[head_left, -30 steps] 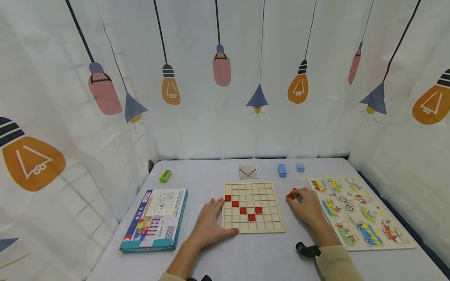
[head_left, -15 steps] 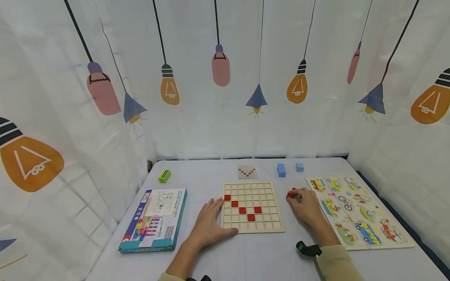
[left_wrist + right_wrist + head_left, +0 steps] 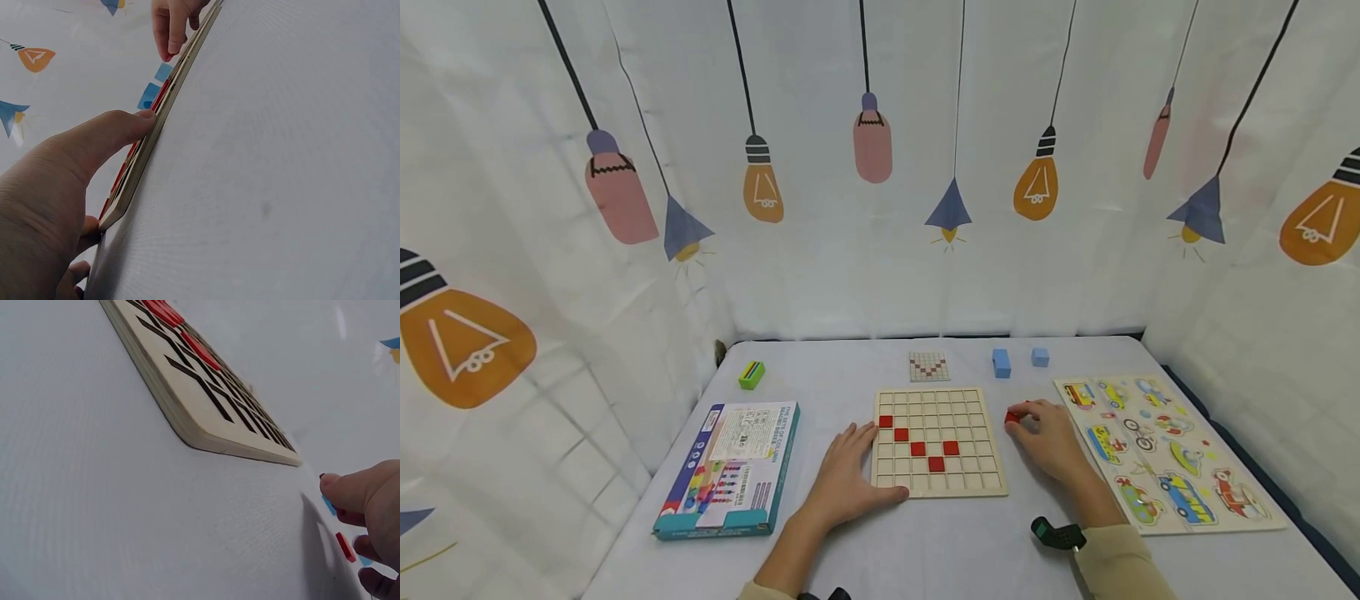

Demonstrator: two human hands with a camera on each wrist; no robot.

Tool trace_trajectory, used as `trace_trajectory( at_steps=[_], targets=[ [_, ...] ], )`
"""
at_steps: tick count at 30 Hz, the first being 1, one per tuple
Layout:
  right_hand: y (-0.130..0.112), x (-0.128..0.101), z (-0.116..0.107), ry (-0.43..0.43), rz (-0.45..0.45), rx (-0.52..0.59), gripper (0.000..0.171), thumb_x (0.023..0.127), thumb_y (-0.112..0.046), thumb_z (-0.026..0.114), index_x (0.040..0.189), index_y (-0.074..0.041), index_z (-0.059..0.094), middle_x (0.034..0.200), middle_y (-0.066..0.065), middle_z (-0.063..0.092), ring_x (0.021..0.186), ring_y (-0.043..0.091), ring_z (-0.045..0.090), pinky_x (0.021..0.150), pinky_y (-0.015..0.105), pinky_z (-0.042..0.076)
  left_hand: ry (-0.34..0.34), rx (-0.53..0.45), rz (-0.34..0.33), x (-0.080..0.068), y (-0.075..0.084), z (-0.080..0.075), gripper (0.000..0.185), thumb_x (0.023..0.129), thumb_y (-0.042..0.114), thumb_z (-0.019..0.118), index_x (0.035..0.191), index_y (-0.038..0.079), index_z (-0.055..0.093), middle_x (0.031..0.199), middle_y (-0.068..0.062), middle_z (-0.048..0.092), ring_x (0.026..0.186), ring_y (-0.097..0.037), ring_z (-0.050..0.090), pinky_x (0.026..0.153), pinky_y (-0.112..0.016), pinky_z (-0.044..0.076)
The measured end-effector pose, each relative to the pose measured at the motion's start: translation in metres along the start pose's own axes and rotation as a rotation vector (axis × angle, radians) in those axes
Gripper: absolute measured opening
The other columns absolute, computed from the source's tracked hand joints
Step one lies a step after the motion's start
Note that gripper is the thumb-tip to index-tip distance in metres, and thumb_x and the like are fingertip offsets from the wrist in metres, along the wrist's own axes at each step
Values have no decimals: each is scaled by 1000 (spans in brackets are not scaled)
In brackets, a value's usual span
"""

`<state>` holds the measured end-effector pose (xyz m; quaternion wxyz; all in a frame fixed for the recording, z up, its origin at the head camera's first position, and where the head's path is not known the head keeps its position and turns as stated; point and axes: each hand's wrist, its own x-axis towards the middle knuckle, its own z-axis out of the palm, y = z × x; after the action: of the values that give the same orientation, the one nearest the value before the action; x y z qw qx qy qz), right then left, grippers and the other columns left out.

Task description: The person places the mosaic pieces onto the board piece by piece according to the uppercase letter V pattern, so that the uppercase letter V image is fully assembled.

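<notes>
A wooden grid board (image 3: 938, 408) lies on the white table with several red square tiles (image 3: 918, 449) set in its cells. My left hand (image 3: 846, 479) rests at its near left corner, fingers spread along the left side and thumb (image 3: 134, 125) touching the near edge. To the right of the board, my right hand (image 3: 1050, 437) pinches a red tile (image 3: 1012, 417) between thumb and fingertips, just above the table. Another red tile (image 3: 345, 547) shows by the fingers in the right wrist view. Behind the board lies a small pattern card (image 3: 929, 367) with a grid.
A boxed game (image 3: 730, 467) lies at the left, with a green striped block (image 3: 752, 375) behind it. Two blue blocks (image 3: 1002, 363) stand at the back right. A vehicle picture puzzle board (image 3: 1172, 458) lies right of my right hand. Printed fabric (image 3: 820, 275) encloses the table.
My right hand has shifted slightly left towards the board with the red tile at its fingertips. The left hand and the tiles on the board stay in place.
</notes>
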<state>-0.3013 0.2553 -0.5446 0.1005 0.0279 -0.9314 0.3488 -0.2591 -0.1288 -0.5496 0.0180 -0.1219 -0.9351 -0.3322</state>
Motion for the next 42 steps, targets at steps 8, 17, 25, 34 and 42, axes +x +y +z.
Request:
trace_trajectory(
  at_steps=[8, 17, 25, 34, 42],
  targets=[
    [-4, -1, 3, -24, -29, 11, 32, 106, -25, 78, 137, -15, 76, 135, 8, 73, 132, 34, 56, 110, 58, 52, 3, -8, -1, -1, 1, 0, 123, 70, 81, 88, 169, 18, 49, 176, -3, 47, 171, -37, 29, 139, -68, 22],
    [-19, -4, 8, -62, -77, 41, 29, 105, -24, 79, 134, -19, 78, 135, 1, 72, 134, 27, 52, 113, 55, 50, -1, -17, -6, -1, 3, -1, 122, 71, 80, 88, 169, 19, 49, 177, -2, 47, 171, -36, 28, 139, -68, 22],
    [-40, -5, 12, -81, -117, 68, 27, 103, -22, 81, 130, -17, 79, 137, 4, 74, 138, 33, 58, 125, 65, 42, -2, -16, -14, -1, 4, -2, 123, 70, 79, 88, 169, 18, 49, 177, -2, 46, 172, -37, 27, 139, -69, 21],
    [-51, -6, 23, -108, -180, 45, 28, 100, -23, 85, 128, -19, 81, 135, 0, 75, 126, 25, 57, 108, 51, 53, -6, -18, -25, -1, 7, -4, 122, 70, 77, 89, 169, 19, 49, 177, -2, 46, 172, -37, 27, 138, -70, 21],
    [-51, -2, 33, -146, -174, 38, 26, 101, -23, 84, 126, -24, 81, 133, -4, 75, 122, 21, 55, 105, 47, 54, -15, -11, -21, 0, 5, -3, 122, 70, 77, 89, 169, 19, 49, 177, -3, 46, 172, -38, 27, 139, -69, 20]
  ],
)
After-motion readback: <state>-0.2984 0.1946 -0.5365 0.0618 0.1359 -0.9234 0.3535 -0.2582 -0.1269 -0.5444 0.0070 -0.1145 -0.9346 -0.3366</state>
